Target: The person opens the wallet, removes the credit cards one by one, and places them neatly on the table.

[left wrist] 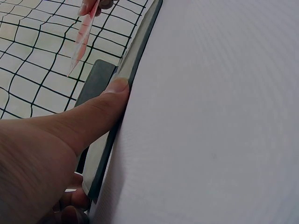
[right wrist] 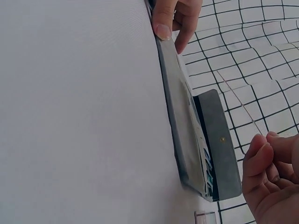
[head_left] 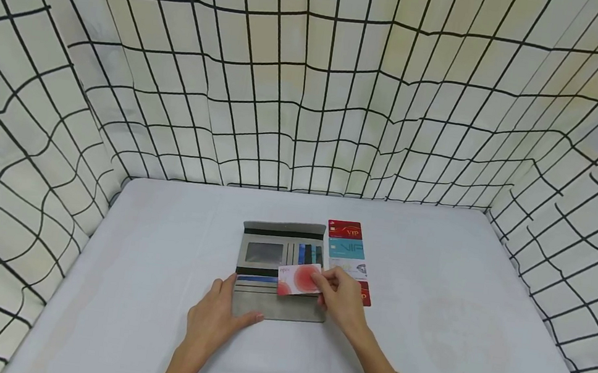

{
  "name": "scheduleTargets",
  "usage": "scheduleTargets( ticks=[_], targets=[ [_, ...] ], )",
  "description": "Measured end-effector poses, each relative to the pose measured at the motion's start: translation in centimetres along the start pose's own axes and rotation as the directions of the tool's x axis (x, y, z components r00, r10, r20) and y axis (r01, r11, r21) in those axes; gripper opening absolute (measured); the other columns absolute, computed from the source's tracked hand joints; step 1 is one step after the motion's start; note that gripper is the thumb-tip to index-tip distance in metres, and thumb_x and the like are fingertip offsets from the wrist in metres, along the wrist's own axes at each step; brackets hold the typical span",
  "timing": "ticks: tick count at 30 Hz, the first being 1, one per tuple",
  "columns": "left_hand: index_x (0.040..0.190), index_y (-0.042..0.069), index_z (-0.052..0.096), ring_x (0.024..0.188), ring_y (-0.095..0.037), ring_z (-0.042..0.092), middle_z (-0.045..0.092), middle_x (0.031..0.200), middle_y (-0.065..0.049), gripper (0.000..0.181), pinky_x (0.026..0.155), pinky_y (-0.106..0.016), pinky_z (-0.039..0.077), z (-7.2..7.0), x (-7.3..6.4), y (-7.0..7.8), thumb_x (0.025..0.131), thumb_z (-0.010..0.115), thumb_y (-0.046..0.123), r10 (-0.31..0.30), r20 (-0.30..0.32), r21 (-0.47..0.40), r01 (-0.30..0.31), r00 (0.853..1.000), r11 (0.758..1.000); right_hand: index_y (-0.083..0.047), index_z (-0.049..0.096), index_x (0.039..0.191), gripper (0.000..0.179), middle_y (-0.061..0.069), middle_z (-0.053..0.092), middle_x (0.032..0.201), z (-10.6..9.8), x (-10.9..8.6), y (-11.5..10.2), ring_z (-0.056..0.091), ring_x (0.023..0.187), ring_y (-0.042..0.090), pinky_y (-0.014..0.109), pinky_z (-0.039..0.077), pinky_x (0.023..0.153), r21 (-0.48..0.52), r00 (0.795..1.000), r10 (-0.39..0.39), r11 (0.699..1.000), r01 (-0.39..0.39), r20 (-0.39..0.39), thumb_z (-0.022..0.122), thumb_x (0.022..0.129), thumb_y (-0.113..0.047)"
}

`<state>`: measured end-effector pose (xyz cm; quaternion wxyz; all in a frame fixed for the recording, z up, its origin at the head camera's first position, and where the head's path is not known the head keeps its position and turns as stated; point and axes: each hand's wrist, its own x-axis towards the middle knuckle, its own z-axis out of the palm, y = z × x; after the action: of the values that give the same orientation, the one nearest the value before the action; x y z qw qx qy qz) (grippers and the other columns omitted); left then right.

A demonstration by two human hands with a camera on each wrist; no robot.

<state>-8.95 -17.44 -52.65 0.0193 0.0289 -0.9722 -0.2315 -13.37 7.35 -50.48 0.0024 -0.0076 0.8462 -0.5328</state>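
A grey wallet (head_left: 278,306) lies spread flat on the white table, with card slots, a clear window (head_left: 265,252) and blue and dark cards (head_left: 310,254) in its upper part. My left hand (head_left: 216,314) rests at its near left corner, thumb along the near edge and fingers at the left side. Between thumb and fingers, my right hand (head_left: 344,298) pinches a white card with red circles (head_left: 295,279), held over the wallet's right half. In the left wrist view that card (left wrist: 83,39) stands tilted, clear of the wallet.
Right of the wallet lies an overlapping column of cards, with a red VIP card (head_left: 346,229), a blue VIP card (head_left: 346,248), a white one and another red one partly behind my right hand. Black grid netting (head_left: 309,107) stands round the table's back and sides.
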Motion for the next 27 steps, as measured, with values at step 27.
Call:
scheduleTargets(
  ticks=[27],
  targets=[
    [0.145,-0.001,0.047,0.083,-0.023,0.060,0.059,0.113,-0.016,0.105,0.056,-0.035,0.046,-0.1,0.1,0.0,0.069,0.082,0.064,-0.001,0.010,0.000,0.001,1.000,1.000,-0.004,0.065,0.100,0.022,0.009,0.065,0.069,-3.8,-1.1,2.6,0.058,0.054,0.016,0.020,0.051,0.054,0.023,0.993,0.067,0.998,-0.065,-0.095,0.072,0.093,-0.023]
  ],
)
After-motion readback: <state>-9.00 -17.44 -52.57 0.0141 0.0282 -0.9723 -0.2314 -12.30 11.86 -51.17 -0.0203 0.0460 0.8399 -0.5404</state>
